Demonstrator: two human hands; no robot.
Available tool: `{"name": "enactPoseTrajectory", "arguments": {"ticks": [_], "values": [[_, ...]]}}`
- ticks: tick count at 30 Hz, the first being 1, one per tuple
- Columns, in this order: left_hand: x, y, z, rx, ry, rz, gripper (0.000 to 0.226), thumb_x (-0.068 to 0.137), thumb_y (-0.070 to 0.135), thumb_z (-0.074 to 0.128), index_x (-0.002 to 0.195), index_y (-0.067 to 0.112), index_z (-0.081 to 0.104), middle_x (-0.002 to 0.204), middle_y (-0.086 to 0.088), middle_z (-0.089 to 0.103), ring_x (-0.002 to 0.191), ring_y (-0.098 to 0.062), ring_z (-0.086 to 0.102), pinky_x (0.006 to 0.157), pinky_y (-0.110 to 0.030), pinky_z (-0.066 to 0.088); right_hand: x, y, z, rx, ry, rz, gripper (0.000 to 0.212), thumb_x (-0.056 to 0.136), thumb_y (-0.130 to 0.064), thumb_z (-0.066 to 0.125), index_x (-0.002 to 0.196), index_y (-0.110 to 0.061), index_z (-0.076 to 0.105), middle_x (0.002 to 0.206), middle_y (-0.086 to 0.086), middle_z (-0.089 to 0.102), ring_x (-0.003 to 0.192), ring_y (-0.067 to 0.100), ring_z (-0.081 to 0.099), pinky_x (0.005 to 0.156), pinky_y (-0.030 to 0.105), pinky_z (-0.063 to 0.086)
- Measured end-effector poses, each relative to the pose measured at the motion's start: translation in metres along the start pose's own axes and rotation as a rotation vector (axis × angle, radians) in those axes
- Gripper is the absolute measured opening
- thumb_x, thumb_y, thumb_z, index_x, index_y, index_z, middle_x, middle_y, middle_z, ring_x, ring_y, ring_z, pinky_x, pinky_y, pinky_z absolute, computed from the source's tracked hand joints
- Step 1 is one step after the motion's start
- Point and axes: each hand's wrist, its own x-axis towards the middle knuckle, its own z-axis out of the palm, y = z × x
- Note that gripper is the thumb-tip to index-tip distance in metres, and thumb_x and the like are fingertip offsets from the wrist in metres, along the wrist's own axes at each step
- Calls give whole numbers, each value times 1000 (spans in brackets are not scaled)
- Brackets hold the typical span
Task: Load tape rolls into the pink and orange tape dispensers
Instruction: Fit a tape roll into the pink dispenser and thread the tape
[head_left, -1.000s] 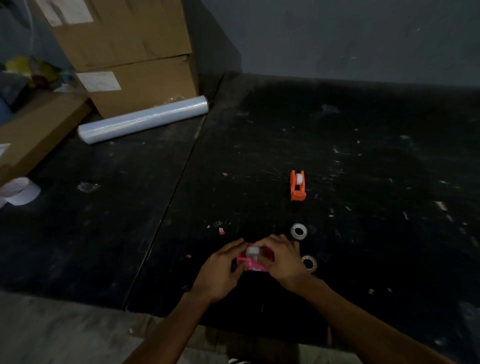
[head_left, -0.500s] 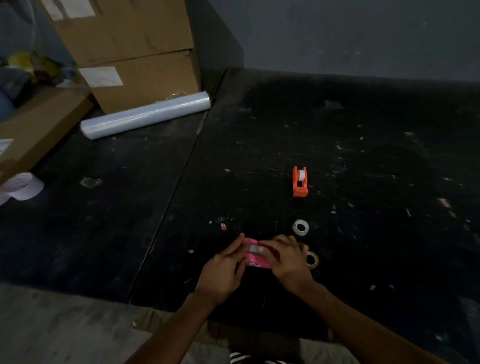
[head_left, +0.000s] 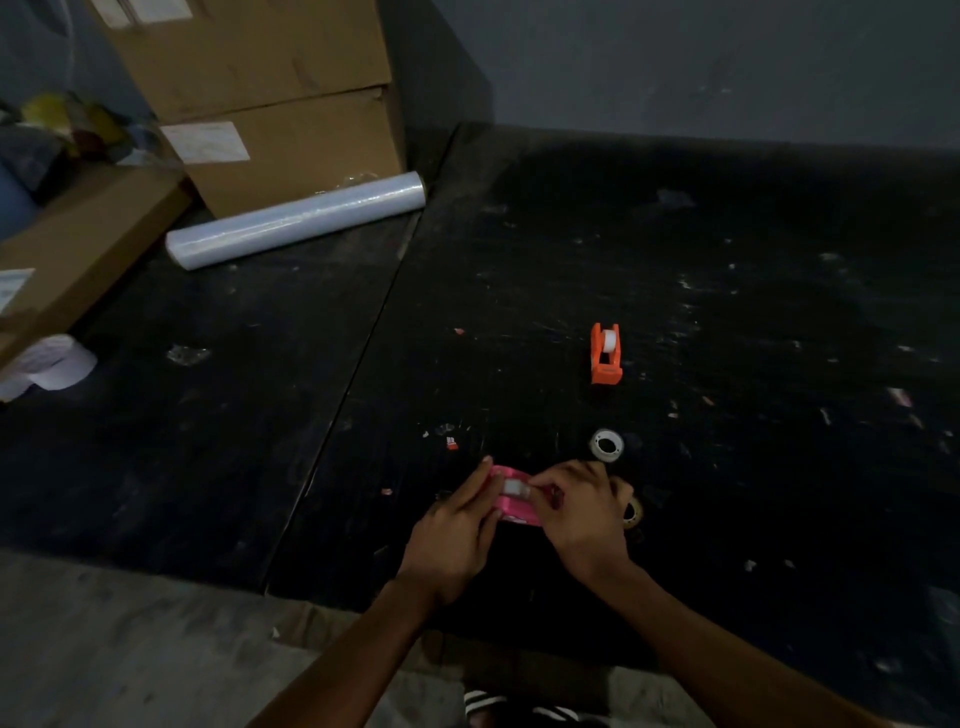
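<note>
The pink tape dispenser sits near the front edge of the black table, with a white tape roll inside it. My left hand grips its left side. My right hand holds its right end, fingertips pinching at the roll. The orange tape dispenser stands farther back with a white roll in it. A loose clear tape roll lies flat behind my right hand. Another loose roll is partly hidden by that hand.
A long roll of clear stretch film lies at the back left before stacked cardboard boxes. A white paper roll and a flat carton sit at the far left. Small scraps dot the table. A sandalled foot shows below.
Both hands have stayed on the pink dispenser and lowered it closer to the table. My right fingers have shifted onto the roll. The camera view has drifted slightly.
</note>
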Motion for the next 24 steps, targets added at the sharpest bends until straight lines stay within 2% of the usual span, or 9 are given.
{"name": "enactPoseTrajectory", "arguments": {"ticks": [3, 5, 7, 9, 12, 16, 18, 20, 24], "values": [[-2, -3, 5, -7, 46, 27, 53, 97, 42, 33, 149, 35, 26, 161, 20, 6, 125, -19, 55, 95, -37, 51, 2, -2, -8, 35, -5, 4, 9, 89, -35, 60, 90, -34, 69, 92, -13, 68, 99, 10, 51, 77, 30, 16], [-3, -3, 6, -10, 73, 47, 55, 97, 43, 32, 150, 33, 27, 161, 19, 7, 130, -15, 51, 97, -36, 50, 5, -1, -14, 109, -63, 42, 10, 89, -30, 60, 91, -33, 70, 93, -13, 70, 97, 9, 56, 86, 32, 24], [-3, -3, 6, -16, 77, 58, 59, 94, 48, 28, 151, 33, 25, 161, 19, 6, 135, -13, 45, 100, -36, 48, 9, 8, -17, 218, -109, 101, 12, 87, -27, 64, 88, -35, 71, 92, -14, 74, 94, 8, 64, 98, 39, 38], [-4, -2, 6, -23, 77, 66, 61, 92, 49, 27, 151, 34, 22, 161, 20, 4, 138, -11, 41, 103, -36, 46, 10, 20, -20, 290, -121, 149, 16, 85, -25, 67, 80, -40, 71, 89, -13, 76, 90, 9, 69, 95, 44, 49], [-4, -2, 6, -33, 63, 68, 60, 95, 44, 32, 152, 34, 18, 161, 21, 0, 140, -11, 37, 105, -36, 44, 11, 31, -24, 320, -145, 193, 14, 84, -22, 70, 78, -34, 74, 88, -9, 77, 87, 9, 70, 92, 42, 53], [-5, -3, 8, -29, 74, 66, 61, 95, 40, 38, 152, 33, 18, 162, 19, 1, 134, -12, 45, 102, -35, 46, 9, 38, -23, 225, -169, 207, 24, 85, -29, 67, 66, -44, 65, 88, -12, 76, 90, 11, 70, 95, 43, 49], [-5, -3, 9, -27, 74, 70, 61, 95, 39, 38, 152, 32, 18, 163, 18, 0, 136, -11, 43, 103, -34, 45, 9, 37, -22, 147, -189, 218, 15, 88, -32, 62, 77, -40, 69, 93, -13, 76, 96, 12, 67, 98, 39, 41], [-5, -2, 8, -33, 69, 69, 61, 96, 40, 37, 152, 32, 16, 162, 18, -2, 139, -11, 39, 104, -34, 44, 8, 32, -21, 64, -184, 223, 13, 90, -35, 58, 91, -34, 71, 99, -13, 74, 100, 12, 64, 92, 35, 30], [-6, 1, 8, -30, 66, 61, 63, 94, 42, 31, 152, 34, 10, 161, 18, -4, 146, -11, 25, 108, -35, 40, 8, 28, -15, 11, -156, 236, 13, 88, -38, 59, 98, -33, 64, 101, -11, 73, 104, 15, 63, 94, 37, 30]]}}
